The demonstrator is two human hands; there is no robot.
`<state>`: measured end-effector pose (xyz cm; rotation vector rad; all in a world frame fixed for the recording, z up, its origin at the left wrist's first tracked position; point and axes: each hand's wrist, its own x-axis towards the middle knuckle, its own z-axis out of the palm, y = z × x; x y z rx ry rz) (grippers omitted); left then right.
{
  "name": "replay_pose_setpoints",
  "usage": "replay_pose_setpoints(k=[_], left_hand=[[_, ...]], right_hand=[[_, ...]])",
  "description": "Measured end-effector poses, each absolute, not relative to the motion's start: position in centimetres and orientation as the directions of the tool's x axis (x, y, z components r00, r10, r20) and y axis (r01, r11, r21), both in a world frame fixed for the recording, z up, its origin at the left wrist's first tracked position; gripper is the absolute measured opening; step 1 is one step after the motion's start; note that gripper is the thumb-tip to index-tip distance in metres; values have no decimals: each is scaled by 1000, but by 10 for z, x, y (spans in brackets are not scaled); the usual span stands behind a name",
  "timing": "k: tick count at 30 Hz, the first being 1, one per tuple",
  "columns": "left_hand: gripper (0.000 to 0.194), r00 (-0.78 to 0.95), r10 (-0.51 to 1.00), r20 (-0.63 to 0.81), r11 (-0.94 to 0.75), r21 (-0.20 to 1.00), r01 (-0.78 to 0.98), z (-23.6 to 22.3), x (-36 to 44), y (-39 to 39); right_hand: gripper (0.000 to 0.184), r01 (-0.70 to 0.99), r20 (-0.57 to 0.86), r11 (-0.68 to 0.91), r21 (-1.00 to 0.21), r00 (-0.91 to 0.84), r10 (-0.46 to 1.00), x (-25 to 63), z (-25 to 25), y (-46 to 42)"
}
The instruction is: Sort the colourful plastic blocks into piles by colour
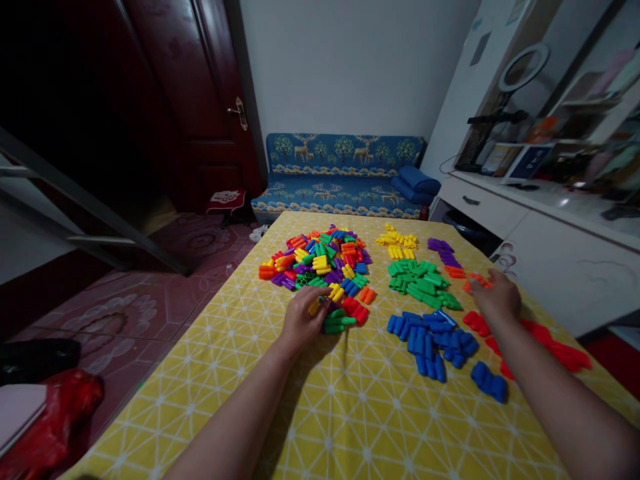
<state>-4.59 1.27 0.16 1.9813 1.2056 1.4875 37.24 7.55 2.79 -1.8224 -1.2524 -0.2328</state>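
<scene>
At the near edge of a mixed heap of plastic building blocks [320,260], my left hand [301,317] has its fingers curled around a yellow building block [314,307]. Green blocks [339,322] and red blocks [356,311] lie just beside those fingers. My right hand [501,298] reaches to the right side of the table, its thumb and fingers closed about an orange building block [479,281]. Another orange block [454,272] lies to its left. Red blocks [555,347] are partly hidden beneath my right forearm.
Separate groups of yellow blocks [397,241], purple blocks [443,251], green blocks [423,283] and blue blocks [433,340] lie on the yellow patterned tablecloth [320,413]. A blue sofa [330,190] stands behind the table; a white cabinet [565,267] is at right.
</scene>
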Motion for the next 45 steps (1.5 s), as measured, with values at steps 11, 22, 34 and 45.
replay_pose_setpoints(k=[11, 22, 34, 45], left_hand=[[59, 392, 795, 464, -590, 438, 678, -3, -53, 11], [25, 194, 815, 545, -483, 456, 748, 6, -56, 12], [32, 111, 827, 552, -451, 531, 718, 3, -56, 18], [36, 219, 707, 673, -676, 551, 490, 4, -47, 12]], right_hand=[[50, 712, 532, 428, -556, -91, 842, 154, -6, 30], [55, 591, 515, 446, -672, -59, 855, 105, -25, 15], [55, 487, 480, 457, -744, -86, 873, 104, -14, 9], [37, 320, 471, 453, -832, -21, 882, 104, -6, 3]])
